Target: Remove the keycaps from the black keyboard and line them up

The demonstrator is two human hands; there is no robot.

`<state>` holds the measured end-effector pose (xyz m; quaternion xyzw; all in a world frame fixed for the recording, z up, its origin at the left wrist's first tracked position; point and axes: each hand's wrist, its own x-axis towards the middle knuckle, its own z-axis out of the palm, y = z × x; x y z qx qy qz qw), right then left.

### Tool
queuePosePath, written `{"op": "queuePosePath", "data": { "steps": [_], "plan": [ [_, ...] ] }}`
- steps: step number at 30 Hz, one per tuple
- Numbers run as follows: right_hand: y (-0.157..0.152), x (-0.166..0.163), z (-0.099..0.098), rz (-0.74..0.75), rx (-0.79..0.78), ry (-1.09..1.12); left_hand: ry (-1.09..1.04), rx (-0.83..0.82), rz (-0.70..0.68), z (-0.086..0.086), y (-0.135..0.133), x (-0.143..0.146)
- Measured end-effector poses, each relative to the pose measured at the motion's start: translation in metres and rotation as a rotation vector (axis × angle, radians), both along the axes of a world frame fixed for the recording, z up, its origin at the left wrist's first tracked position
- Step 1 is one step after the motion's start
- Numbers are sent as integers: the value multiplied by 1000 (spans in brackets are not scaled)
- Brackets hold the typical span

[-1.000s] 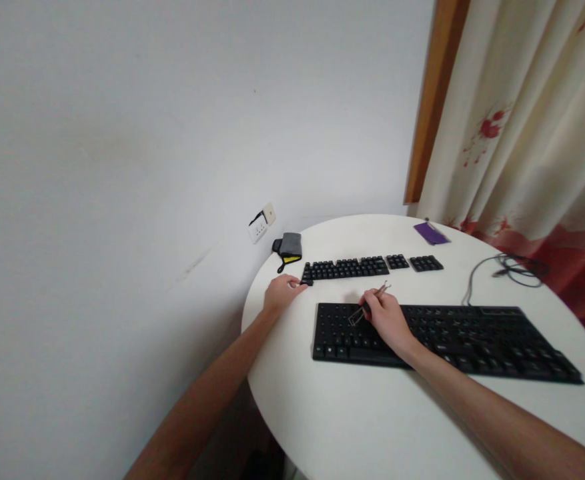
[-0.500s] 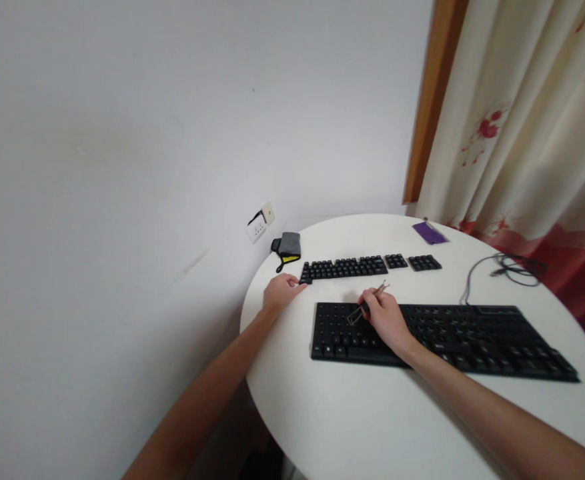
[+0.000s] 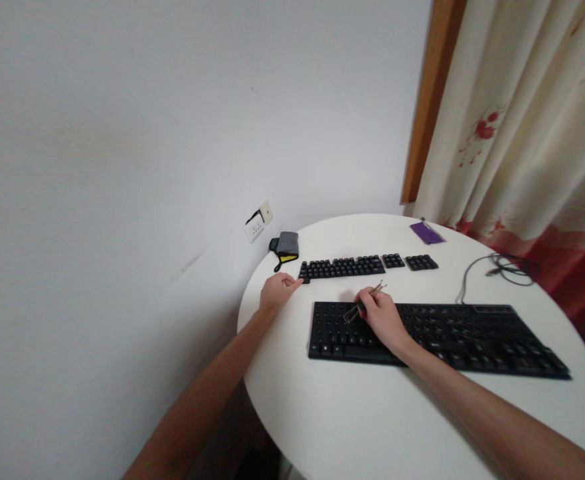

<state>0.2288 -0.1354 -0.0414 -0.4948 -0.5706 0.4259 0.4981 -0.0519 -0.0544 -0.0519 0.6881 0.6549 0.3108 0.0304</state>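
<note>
My left hand [image 3: 276, 292] is at the left end of the loose black keycaps [image 3: 345, 267], its thumb and finger closed at a keycap [image 3: 304, 281] in the nearest row. In my right hand [image 3: 381, 316] is a thin keycap puller [image 3: 352, 313]. Its wire loop points down-left over the keyboard, and its metal tips stick out above my fingers. Under that hand lies a black keyboard [image 3: 442, 337]. Its upper left part looks bare of caps, while caps stand along its bottom left row. My right hand and forearm hide part of its middle.
A round white table [image 3: 322, 407] carries everything. Beyond the keyboard are smaller keycap blocks [image 3: 421, 262], a purple pouch [image 3: 427, 233] and a coiled cable [image 3: 512, 270]. A folded grey cloth [image 3: 288, 244] lies near the wall by a socket [image 3: 255, 228].
The view has shifted slightly, moving the scene a little to the left. Both hands keep nearly the same places, with the puller still in my right hand.
</note>
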Motion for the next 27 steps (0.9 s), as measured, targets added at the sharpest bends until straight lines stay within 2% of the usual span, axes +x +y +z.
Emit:
{"op": "queuePosePath", "data": {
  "steps": [4,8,14,17,20,27],
  "plan": [
    [-6,-4,2,81,51,65,3,74,-99,3,-4,4],
    [-11,-7,6,185,98,56,24,51,-318,17,-9,18],
    [-15,-4,14,256,200,-46,48,-28,-677,42,-1,66],
    [-21,-5,16,257,215,-139,31,-45,-726,41,4,93],
    [-25,-8,16,258,216,-209,19,-66,-736,32,2,107],
    [-30,-12,17,322,276,-376,-107,-163,-773,23,-14,101]
  ]
}}
